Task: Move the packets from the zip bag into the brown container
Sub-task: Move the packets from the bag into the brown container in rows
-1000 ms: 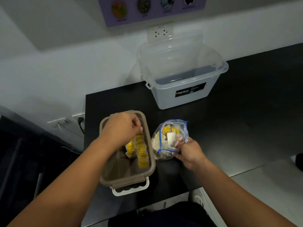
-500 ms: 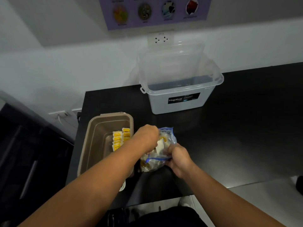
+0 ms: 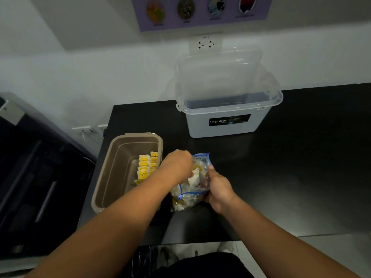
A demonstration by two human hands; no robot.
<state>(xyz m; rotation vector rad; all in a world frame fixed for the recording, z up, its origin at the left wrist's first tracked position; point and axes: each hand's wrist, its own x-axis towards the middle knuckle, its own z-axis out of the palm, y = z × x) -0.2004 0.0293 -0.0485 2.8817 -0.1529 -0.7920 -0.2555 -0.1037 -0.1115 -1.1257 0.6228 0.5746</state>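
While the right hand grips the zip bag, the left hand digs inside — grasp hidden.

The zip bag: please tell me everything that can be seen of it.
The zip bag is clear, crinkled plastic with a blue zip strip, its mouth open. It lies on the black table, just right of the brown container. Yellow and white packets fill it. The right hand grips its right edge; the left hand reaches into the mouth and pinches a white packet.
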